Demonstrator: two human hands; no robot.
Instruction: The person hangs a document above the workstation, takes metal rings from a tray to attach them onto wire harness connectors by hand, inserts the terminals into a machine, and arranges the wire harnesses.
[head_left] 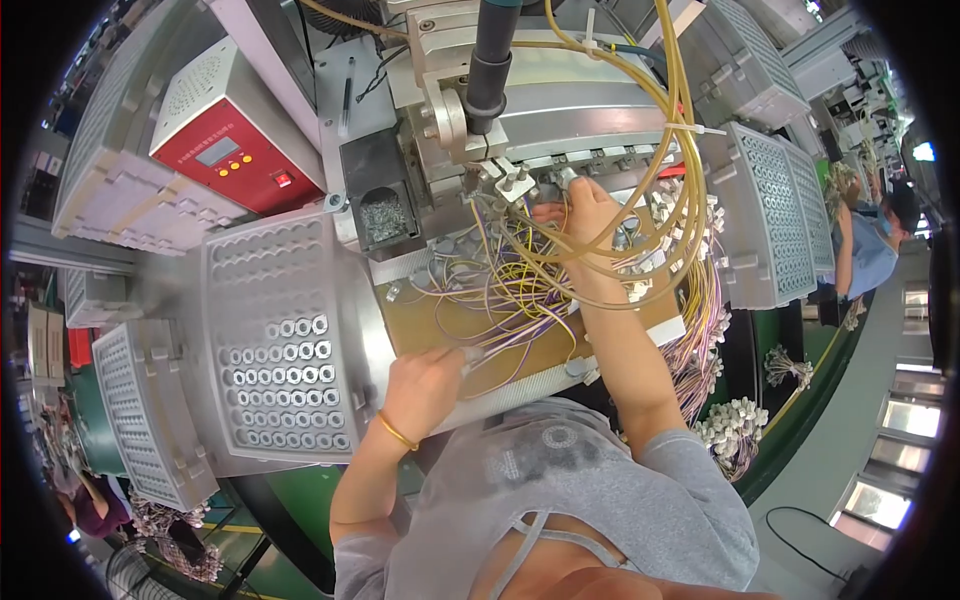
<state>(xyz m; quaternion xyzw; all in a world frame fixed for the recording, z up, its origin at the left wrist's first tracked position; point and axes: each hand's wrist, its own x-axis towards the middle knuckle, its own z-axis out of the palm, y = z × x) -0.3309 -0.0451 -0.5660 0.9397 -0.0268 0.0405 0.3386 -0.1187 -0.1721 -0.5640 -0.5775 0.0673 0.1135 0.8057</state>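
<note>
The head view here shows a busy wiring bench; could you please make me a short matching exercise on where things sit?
Things:
1. red box
2. grey tray of ring parts
3. left hand
4. right hand

Places:
A. up at the machine's clamps, among yellow wires
B. upper left, beside the machine
C. on the brown board's near edge
D. left of the brown board

Pairs: 1-B, 2-D, 3-C, 4-A

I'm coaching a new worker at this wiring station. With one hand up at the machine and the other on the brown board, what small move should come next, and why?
Probably draw the right hand back from the machine head, bringing its wire toward the brown board. The right hand's fingers are at the clamps amid yellow and purple wires, while the left hand already pinches a small part over the board, seemingly waiting.
</note>
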